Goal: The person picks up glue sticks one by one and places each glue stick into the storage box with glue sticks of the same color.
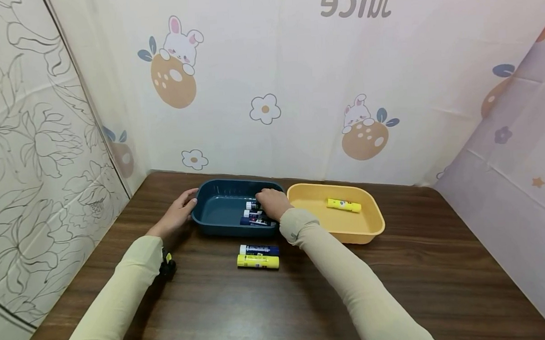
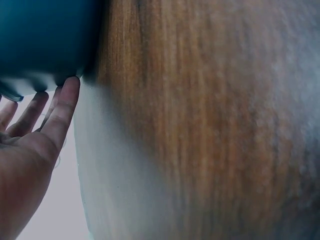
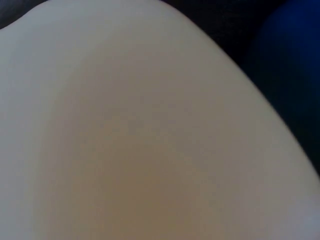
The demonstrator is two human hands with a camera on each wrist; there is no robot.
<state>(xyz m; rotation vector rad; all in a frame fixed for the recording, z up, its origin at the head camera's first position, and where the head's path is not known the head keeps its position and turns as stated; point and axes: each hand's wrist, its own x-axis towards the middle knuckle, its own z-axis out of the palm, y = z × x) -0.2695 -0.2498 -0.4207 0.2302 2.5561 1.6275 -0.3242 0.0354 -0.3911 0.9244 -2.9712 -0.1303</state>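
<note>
A dark blue tray [image 1: 220, 231] holds several dark glue sticks with white ends [image 1: 251, 214] at its right side. My left hand [image 1: 178, 213] touches the tray's left end; in the left wrist view the fingertips of that hand [image 2: 30, 155] rest against the tray wall [image 2: 45, 40], fingers nearly straight. My right hand [image 1: 273, 202] reaches over the tray's right end, above the sticks; its fingertips are hidden, so I cannot tell whether it grips one. A blue glue stick [image 1: 268, 250] and a yellow one [image 1: 257, 261] lie side by side in front of the tray.
To the right stands a yellow tray [image 1: 369, 231] with a yellow glue stick [image 1: 344, 205] inside. A patterned curtain hangs behind the brown table [image 1: 205, 312]. A pale surface fills most of the right wrist view, with dark blue at its right edge.
</note>
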